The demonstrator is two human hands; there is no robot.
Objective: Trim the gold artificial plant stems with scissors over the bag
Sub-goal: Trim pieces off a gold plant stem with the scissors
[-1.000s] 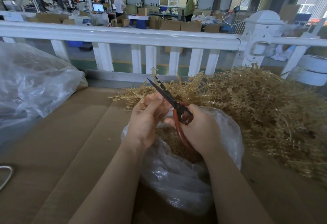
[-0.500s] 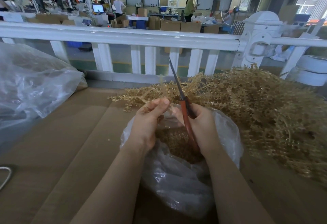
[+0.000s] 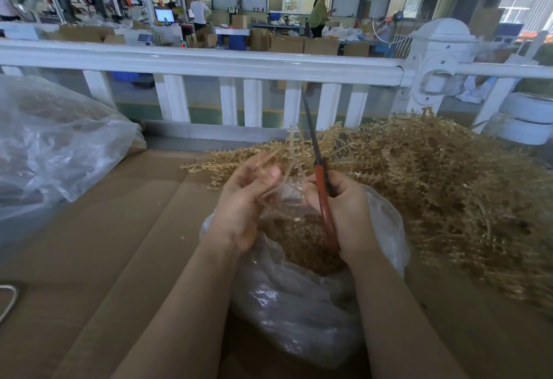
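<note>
My left hand (image 3: 243, 202) pinches a thin gold artificial plant stem (image 3: 291, 154), a pale, spiky plastic sprig lined with small knobbly buds; the sprig is blurred, so its exact shape is hard to read, but it rises from my curled fingers up and to the right, in front of the heap behind it. My right hand (image 3: 344, 214) is wrapped round the orange-red handles of a pair of scissors (image 3: 317, 175), fingers curled tight about them, with the dark narrow blades closed together and pointing almost straight up, tilted slightly left, their tip reaching in front of the white railing (image 3: 209, 62). The stem sits just beside the blades, to their left; I cannot tell whether they touch. Both hands hover over the open mouth of a crumpled clear plastic bag (image 3: 299, 303) that lies on the brown cardboard-covered table (image 3: 89, 259), and inside it a mound of darker gold trimmings (image 3: 296, 238) shows between my wrists. To the right and behind, a big tangled heap of gold artificial stems (image 3: 449, 193) spreads over the table. At the left edge lies a second large clear plastic bag (image 3: 54, 145), puffed and wrinkled.
</note>
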